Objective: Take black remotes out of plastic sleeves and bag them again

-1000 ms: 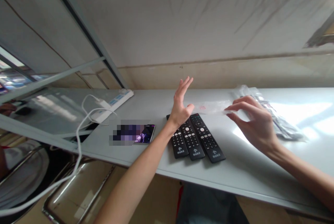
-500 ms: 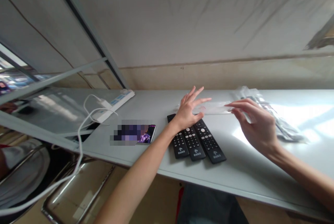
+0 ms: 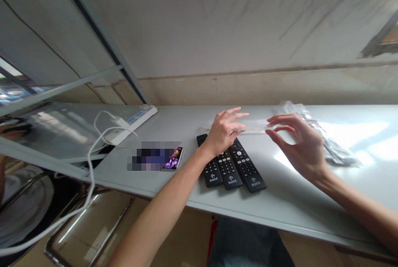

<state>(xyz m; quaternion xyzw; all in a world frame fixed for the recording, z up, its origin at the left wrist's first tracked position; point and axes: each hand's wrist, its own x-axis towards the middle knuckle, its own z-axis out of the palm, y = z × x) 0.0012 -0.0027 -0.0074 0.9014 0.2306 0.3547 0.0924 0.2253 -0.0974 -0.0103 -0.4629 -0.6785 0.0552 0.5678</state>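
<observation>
A clear plastic bag (image 3: 256, 126), long and narrow, stretches between my two hands above the table. My left hand (image 3: 222, 131) has thumb and index finger closed on its left part, with the other fingers held out. At its right end, my right hand (image 3: 300, 144) pinches the bag's edge between thumb and fingertips. Three black remote controls lie side by side, slightly fanned, below my left hand: a left one (image 3: 213, 176), a middle one (image 3: 230, 173) and a right one (image 3: 249, 172). My left hand and wrist cover part of their upper ends.
A phone (image 3: 173, 159) with a lit screen lies left of the remotes. Behind it is a white power strip (image 3: 132, 126) with a white cable (image 3: 91, 167) running off the table (image 3: 192, 198). More plastic bags (image 3: 329, 142) lie at right. A metal-framed partition stands left; a person sits beyond.
My left hand's spread fingers have drawn together onto the bag. My right hand has shifted slightly left along with the bag's end. The whole view has moved a little.
</observation>
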